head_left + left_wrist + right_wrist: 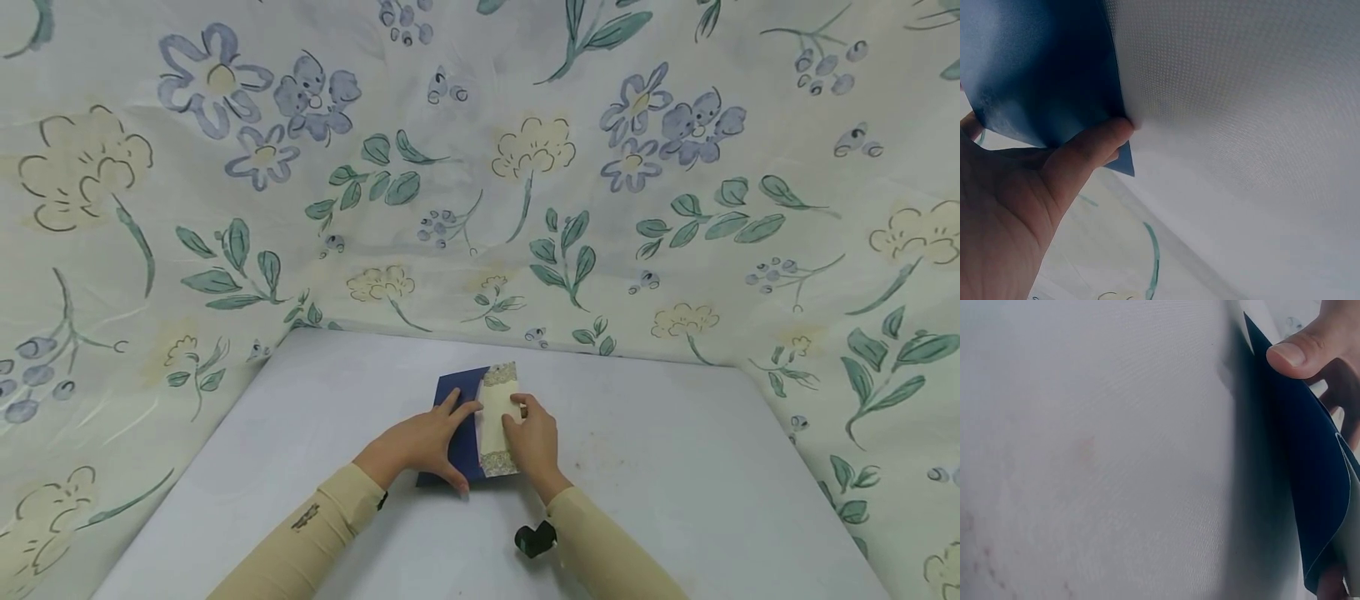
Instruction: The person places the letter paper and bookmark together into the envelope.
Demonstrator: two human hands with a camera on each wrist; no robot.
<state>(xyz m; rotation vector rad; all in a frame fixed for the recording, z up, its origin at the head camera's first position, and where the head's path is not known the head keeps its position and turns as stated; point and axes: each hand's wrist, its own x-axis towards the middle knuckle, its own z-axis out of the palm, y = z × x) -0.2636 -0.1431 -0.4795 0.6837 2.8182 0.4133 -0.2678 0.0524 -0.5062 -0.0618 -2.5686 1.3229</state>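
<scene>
A dark-blue folded card is held up over the white table, tilted. Its cream panel has a glittery patterned band at each end. My left hand holds the blue part, fingers spread over the face and thumb at the near edge. In the left wrist view the left thumb lies along the blue card's edge, close to a corner. My right hand pinches the cream panel's right side between thumb and fingers. The right wrist view shows the blue sheet curving; the right hand is mostly out of frame there.
The white tabletop extends around the card, with faint specks to its right. A floral-patterned sheet rises behind the table and along both sides. A small black device is at the right wrist.
</scene>
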